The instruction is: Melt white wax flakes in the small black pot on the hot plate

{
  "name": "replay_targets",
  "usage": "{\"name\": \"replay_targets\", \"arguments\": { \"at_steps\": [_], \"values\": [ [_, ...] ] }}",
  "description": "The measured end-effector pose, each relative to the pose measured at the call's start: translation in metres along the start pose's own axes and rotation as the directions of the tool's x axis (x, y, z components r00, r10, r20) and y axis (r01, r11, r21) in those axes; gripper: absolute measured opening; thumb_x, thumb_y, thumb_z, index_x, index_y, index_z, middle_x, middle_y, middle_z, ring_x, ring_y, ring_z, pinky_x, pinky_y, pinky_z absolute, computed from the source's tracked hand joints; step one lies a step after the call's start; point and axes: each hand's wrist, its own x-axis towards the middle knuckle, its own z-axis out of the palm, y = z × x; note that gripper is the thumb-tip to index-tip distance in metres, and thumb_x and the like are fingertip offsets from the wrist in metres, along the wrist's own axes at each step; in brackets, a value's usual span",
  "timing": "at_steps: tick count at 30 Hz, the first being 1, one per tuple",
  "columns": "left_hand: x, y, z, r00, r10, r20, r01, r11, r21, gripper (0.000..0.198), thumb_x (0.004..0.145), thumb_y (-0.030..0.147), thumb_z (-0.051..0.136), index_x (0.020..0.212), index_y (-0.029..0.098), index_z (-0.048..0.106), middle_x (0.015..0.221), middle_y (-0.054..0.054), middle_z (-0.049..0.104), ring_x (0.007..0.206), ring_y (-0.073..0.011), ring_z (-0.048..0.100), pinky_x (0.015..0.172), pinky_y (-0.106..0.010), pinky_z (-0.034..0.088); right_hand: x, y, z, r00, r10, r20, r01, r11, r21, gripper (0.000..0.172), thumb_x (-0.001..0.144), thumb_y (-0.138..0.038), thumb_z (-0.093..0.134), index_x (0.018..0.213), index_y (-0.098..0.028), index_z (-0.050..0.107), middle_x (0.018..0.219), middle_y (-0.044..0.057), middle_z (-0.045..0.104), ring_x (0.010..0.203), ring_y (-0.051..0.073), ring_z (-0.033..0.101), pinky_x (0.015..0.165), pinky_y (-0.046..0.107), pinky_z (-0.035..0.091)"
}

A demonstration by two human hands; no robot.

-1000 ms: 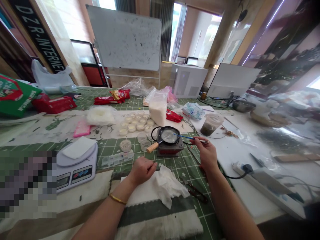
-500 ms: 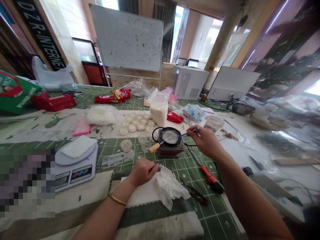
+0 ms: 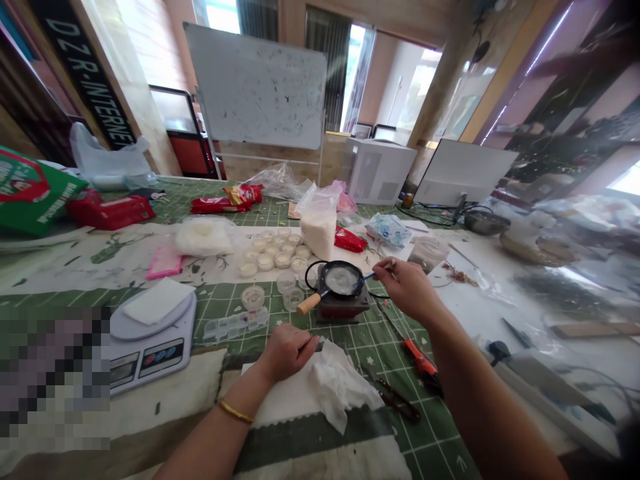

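Note:
A small black pan (image 3: 342, 295) with a wooden handle (image 3: 309, 304) sits on a small dark-red hotplate (image 3: 342, 310). Whitish, cloudy contents (image 3: 341, 279) fill it. My right hand (image 3: 407, 285) pinches a thin blue stick (image 3: 369, 275) whose lower end reaches into the pan at its right side. Closer to me, my left hand (image 3: 289, 351) rests as a closed fist beside a crumpled white tissue (image 3: 340, 383); nothing shows sticking out of it. Clear round cups (image 3: 293, 299) stand left of the pan, and several cups with pale contents (image 3: 265, 261) are grouped behind them.
A kitchen scale (image 3: 183, 347) with a folded white sheet (image 3: 159, 300) lies left, near a clear pill box (image 3: 236, 325). Behind the pan stands a bag of white granules (image 3: 319, 230). Dark-handled scissors (image 3: 397, 400) and an orange-handled tool (image 3: 419, 359) lie right of the tissue.
The stick's lower end has shifted slightly within the pan, and my right hand has moved a little with it. My left fist stays in place. The whole view has tilted slightly upward.

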Motion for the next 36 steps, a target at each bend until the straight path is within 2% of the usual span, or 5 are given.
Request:
{"name": "replay_targets", "arguments": {
  "at_steps": [8,12,18,29,36],
  "values": [
    [-0.002,-0.003,0.004,1.000,-0.005,0.024,0.005,1.000,0.006,0.043,0.088,0.027,0.041,0.047,0.017,0.046,0.044,-0.001,0.051,0.046,-0.0111,0.045,0.052,-0.027,0.028,-0.004,-0.009,0.005,0.999,0.034,0.001,-0.034,0.997,-0.071,0.018,0.084,-0.028,0.045,0.083,-0.020,0.061,0.075,0.005,0.069,0.080,0.023,0.061,0.082,0.039,0.035],
    [-0.001,-0.002,0.003,0.999,0.004,0.041,-0.004,1.000,-0.003,0.044,0.090,0.028,0.039,0.048,0.017,0.048,0.044,-0.001,0.053,0.045,-0.0109,0.045,0.052,-0.027,0.028,-0.005,-0.010,0.008,0.994,-0.065,0.093,0.060,0.996,0.060,0.017,0.085,-0.030,0.045,0.083,-0.023,0.061,0.077,0.003,0.069,0.077,0.020,0.062,0.079,0.034,0.037],
    [-0.002,0.001,0.000,0.985,0.045,0.164,-0.035,0.998,-0.061,0.048,0.091,0.034,0.034,0.049,0.016,0.048,0.044,0.000,0.053,0.043,-0.0097,0.045,0.050,-0.025,0.026,-0.001,-0.005,0.005,0.999,0.034,0.000,-0.034,0.999,0.019,0.018,0.083,-0.028,0.046,0.078,-0.021,0.061,0.074,0.004,0.070,0.075,0.021,0.062,0.078,0.035,0.038],
    [-0.002,0.001,0.001,0.922,0.099,0.375,-0.071,0.993,-0.090,0.058,0.092,0.047,0.023,0.052,0.016,0.050,0.048,-0.002,0.058,0.043,-0.0111,0.050,0.046,-0.026,0.018,0.085,0.002,0.020,0.988,-0.058,0.146,0.035,0.987,0.158,0.027,0.084,-0.031,0.045,0.066,-0.017,0.060,0.067,0.003,0.069,0.061,0.014,0.058,0.059,0.025,0.039],
    [-0.002,0.001,0.001,0.921,0.088,0.379,-0.042,0.991,-0.127,0.060,0.092,0.048,0.020,0.052,0.016,0.050,0.049,-0.002,0.058,0.045,-0.0126,0.053,0.047,-0.027,0.019,0.094,-0.029,0.017,0.943,-0.192,0.270,0.170,0.980,0.105,0.023,0.085,-0.030,0.045,0.074,-0.018,0.061,0.072,0.005,0.069,0.065,0.015,0.059,0.061,0.025,0.039]
  ]
}}
